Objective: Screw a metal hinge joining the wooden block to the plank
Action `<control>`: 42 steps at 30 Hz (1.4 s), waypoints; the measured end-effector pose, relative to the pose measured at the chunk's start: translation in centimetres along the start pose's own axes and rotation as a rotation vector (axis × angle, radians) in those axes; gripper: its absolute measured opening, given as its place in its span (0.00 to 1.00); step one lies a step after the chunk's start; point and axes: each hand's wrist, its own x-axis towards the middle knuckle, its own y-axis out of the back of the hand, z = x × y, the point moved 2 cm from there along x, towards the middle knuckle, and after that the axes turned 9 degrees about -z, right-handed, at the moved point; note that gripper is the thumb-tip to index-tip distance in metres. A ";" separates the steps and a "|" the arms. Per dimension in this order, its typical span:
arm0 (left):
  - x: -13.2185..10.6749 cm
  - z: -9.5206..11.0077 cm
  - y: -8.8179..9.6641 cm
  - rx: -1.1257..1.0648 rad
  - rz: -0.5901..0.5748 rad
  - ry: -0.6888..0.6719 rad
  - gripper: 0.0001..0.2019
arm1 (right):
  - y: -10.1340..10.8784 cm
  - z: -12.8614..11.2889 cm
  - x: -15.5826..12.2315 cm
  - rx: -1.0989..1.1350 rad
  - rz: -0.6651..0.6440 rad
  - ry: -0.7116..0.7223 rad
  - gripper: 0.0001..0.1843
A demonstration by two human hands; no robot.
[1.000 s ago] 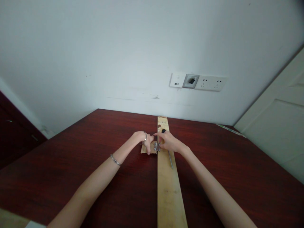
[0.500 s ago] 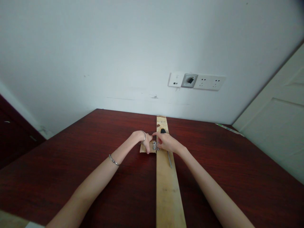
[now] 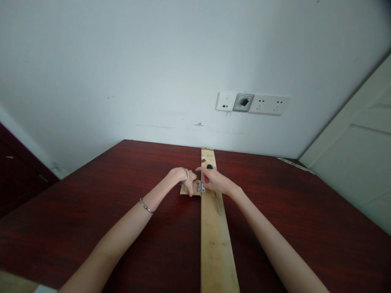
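A long pale wooden board (image 3: 216,240) runs from the wall toward me, and a small wooden block (image 3: 185,190) lies against its left edge. A metal hinge (image 3: 199,186) spans the seam between the two. My left hand (image 3: 190,180) is closed on the small block, thumb on the near side. Over the hinge's right side, my right hand (image 3: 213,180) has its thumb and fingers pinched together, with the index finger pointing left; whatever they hold is hidden. A screwdriver (image 3: 218,204) lies on the board beneath my right hand, its black handle (image 3: 209,167) showing beyond.
The board and block lie on a dark red wooden table (image 3: 137,244). Behind it rises a white wall with sockets (image 3: 265,105). A pale panelled door (image 3: 360,142) stands at the right. A thin printed strip (image 3: 295,165) lies at the table's far right edge.
My right hand has shifted slightly up off the hinge, uncovering more of its right leaf, and its index finger has lifted. My left hand stays on the block.
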 end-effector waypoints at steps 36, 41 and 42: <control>0.8 -0.4 -0.3 -0.009 0.000 -0.017 0.44 | 0.0 -0.2 -0.1 0.038 -0.078 -0.004 0.27; 0.8 -0.4 -0.3 -0.009 0.013 -0.013 0.44 | -0.2 -0.1 0.0 -0.034 -0.063 -0.006 0.28; 0.8 -0.4 -0.4 -0.011 0.014 -0.013 0.44 | -0.2 -0.1 0.0 -0.041 -0.062 -0.009 0.29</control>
